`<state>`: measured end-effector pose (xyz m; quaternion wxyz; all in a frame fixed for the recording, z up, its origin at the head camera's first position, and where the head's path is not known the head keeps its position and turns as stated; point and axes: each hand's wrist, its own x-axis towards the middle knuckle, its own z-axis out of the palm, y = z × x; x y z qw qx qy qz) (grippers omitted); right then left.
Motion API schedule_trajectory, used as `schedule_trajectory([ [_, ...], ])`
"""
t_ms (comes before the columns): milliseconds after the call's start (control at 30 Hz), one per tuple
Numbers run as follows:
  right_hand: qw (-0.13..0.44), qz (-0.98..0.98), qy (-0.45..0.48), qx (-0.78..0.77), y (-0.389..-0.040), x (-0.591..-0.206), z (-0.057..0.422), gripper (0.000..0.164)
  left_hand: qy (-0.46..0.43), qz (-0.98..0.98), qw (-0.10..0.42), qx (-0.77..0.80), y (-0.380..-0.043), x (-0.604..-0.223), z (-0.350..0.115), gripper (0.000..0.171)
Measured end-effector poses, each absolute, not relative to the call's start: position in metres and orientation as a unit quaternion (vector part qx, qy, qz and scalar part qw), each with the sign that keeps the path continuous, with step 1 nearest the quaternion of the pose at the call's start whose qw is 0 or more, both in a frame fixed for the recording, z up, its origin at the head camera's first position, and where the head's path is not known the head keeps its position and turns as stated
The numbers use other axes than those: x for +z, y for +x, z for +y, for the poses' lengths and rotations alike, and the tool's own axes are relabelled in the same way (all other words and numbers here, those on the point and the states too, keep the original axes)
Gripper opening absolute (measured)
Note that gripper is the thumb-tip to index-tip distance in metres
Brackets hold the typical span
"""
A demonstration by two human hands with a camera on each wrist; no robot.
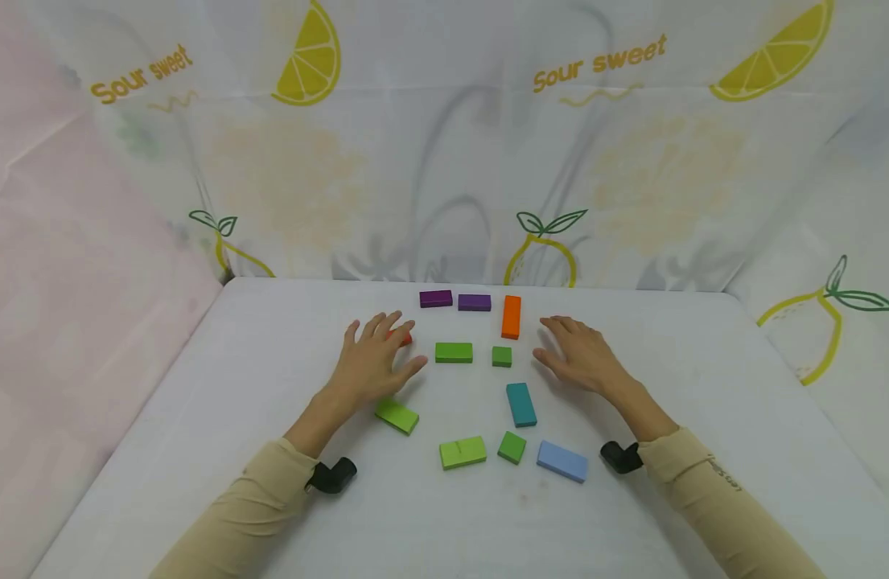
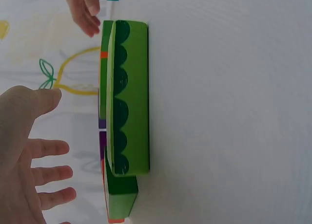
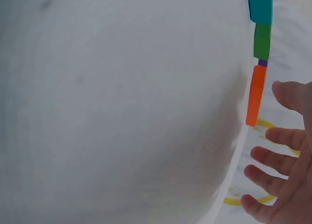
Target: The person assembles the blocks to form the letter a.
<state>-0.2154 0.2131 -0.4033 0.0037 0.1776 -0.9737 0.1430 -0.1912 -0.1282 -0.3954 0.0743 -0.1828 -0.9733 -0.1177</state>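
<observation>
My left hand (image 1: 372, 363) is over the left of the table, its fingers spread and holding nothing. A red-orange block (image 1: 405, 338) is partly hidden behind its fingers; whether they touch I cannot tell. Just below that hand lies a lime green block (image 1: 397, 416). In the left wrist view, a green block with a dark scalloped edge (image 2: 132, 97) lies in front of the palm. My right hand (image 1: 580, 355) is over the right side, fingers loosely extended, holding nothing. Nearest to it are an orange block (image 1: 512, 318) and a small green block (image 1: 502, 357).
Between the hands lies a green block (image 1: 454, 353). Two purple blocks, one dark (image 1: 435, 299) and one lighter (image 1: 475, 303), lie at the back. Nearer are a teal block (image 1: 520, 404), a light green block (image 1: 463, 453), a green cube-like block (image 1: 512, 448) and a blue block (image 1: 562, 461).
</observation>
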Motion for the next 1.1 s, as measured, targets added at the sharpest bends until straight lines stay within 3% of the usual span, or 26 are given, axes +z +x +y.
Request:
schedule_trajectory([
  [333,-0.008,-0.968,0.172,0.18,-0.22,-0.404,0.205,0.055,-0.24,-0.953,0.112,-0.151,-0.188,-0.395,-0.102,0.049],
  [767,-0.032,-0.937,0.165,0.307,-0.228,-0.404,0.2,0.051,-0.267,-0.94,0.079,-0.197,-0.193,-0.4,-0.073,0.045],
  [1100,-0.064,-0.923,0.112,0.362,-0.24,-0.4,0.191,0.061,-0.292,-0.926,0.051,-0.234,-0.197,-0.403,-0.052,0.039],
])
